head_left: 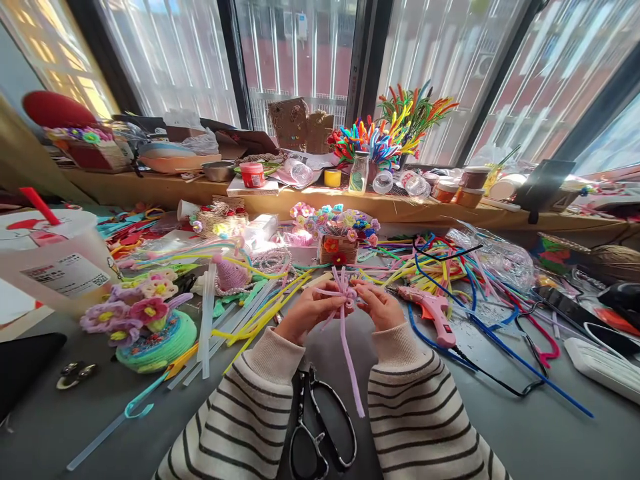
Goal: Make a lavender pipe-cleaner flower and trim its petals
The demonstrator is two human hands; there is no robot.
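Observation:
My left hand (311, 307) and my right hand (383, 305) meet over the middle of the table, both closed on a bent lilac pipe cleaner (345, 353). Its loops and short ends bunch up between my fingertips, and one long tail hangs down toward me. Below my wrists lies a pair of black-handled scissors (327, 430). Just beyond my hands stands a small woven basket (336, 248) of pipe-cleaner flowers. To the right of my right hand rests a pink glue gun (431, 312).
On the left are a drink cup (60, 267) with a red straw, a green pot of fuzzy flowers (159, 340), and clear glue sticks (207, 327). Loose blue pipe cleaners (530, 367) and a black cord (493, 380) spread across the right. Jars (447, 190) line the sill.

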